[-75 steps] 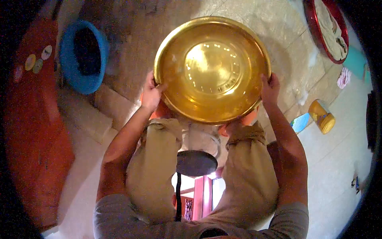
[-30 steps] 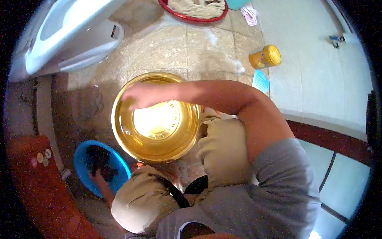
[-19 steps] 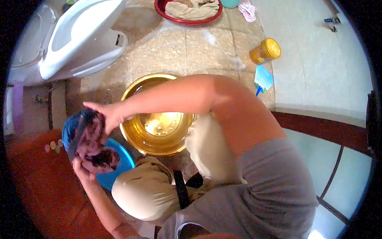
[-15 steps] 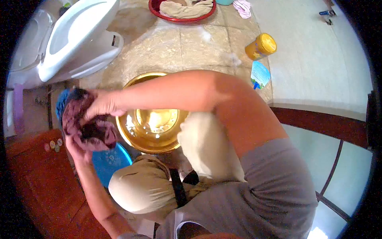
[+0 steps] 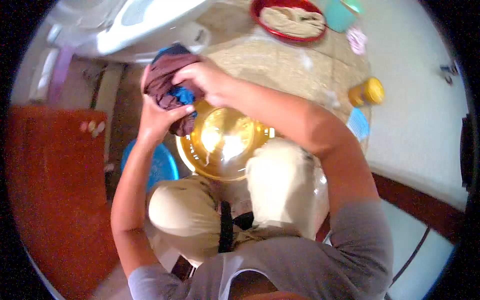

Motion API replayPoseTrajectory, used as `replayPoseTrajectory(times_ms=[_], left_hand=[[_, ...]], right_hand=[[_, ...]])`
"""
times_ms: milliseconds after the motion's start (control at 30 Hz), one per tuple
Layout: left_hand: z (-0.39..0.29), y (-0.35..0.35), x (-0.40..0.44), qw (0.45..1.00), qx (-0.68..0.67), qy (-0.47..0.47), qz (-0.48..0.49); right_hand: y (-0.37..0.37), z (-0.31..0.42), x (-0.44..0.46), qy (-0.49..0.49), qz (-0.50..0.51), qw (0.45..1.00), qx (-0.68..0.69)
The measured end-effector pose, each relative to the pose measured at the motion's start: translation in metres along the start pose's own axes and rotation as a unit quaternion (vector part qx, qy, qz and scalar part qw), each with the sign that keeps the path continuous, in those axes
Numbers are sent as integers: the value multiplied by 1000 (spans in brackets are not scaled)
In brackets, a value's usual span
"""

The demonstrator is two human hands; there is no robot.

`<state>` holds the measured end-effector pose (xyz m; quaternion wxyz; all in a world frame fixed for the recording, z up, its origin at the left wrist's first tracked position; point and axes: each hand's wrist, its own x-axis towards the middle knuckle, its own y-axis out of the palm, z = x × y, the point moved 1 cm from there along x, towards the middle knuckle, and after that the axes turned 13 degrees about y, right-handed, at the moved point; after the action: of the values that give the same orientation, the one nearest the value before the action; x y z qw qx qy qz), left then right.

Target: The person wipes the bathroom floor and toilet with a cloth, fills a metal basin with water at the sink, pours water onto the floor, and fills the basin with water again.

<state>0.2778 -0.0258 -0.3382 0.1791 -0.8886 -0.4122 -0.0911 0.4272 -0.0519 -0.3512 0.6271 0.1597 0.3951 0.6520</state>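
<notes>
A bunched maroon cloth [image 5: 164, 75] with dark and blue parts is held up over the left edge of the golden basin [image 5: 212, 172]. My left hand [image 5: 157, 119] grips it from below, the thumb lying across its lower end. From the right, my right hand [image 5: 209, 80] is closed on the upper part, and some of its fingers are hidden by the fabric. Blue fabric shows between the hands. Bright reflections show inside the basin, which sits in front of my knees.
Left of my knees is a blue basin [image 5: 165, 165]. A white toilet [image 5: 155, 17] stands beyond the cloth. Farther off are a red basin [image 5: 294, 38] with beige cloth, a teal bucket [image 5: 340, 17] and a pink cloth [image 5: 357, 40]. A yellow canister [image 5: 367, 92] and blue packet [image 5: 357, 124] lie to the right.
Both hands have carried the maroon cloth from over the blue basin toward the golden basin. The whole view has shifted, and more of the blue fabric shows between my hands.
</notes>
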Motion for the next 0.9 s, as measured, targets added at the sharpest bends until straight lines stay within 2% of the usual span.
replayPoseTrajectory(times_ms=[33,67,100,167,200,233,300,367,400,467,533,600,700,900], left_hand=[[-3,-4,-1,1000,-1,2,-18],[-14,-8,-3,998,41,45,-28],[-23,-9,-4,997,-12,48,-58],[-41,-25,-8,988,-73,5,-135],[-41,-34,-19,979,-84,-17,-184],[-51,-45,-20,977,-37,-26,-209],[-70,-81,-24,968,-64,43,-238],[-116,-122,-28,944,-129,107,-284],[-144,-157,-35,946,-102,151,-268],[-198,-227,-49,938,-33,226,-262],[-247,-277,-66,911,92,261,-305],[-279,-318,-77,873,240,239,-351],[-301,-368,-86,808,436,141,-369],[-295,-389,-121,690,676,-55,-251]], right_hand=[[-5,-7,8,22,20,999,12],[1,-3,-1,86,86,992,30],[8,-2,-5,58,110,991,52],[25,8,-21,82,171,982,13],[29,3,-20,99,217,971,7],[37,8,-24,108,261,959,2],[66,27,-36,82,366,923,-81],[87,29,-55,-35,274,941,-198],[86,23,-52,-56,244,941,-225],[66,7,-43,-2,214,948,-234],[42,2,-41,37,183,946,-264],[28,-5,-35,74,153,938,-303],[20,-6,-23,72,117,938,-317],[3,-9,-15,79,76,911,-397]])
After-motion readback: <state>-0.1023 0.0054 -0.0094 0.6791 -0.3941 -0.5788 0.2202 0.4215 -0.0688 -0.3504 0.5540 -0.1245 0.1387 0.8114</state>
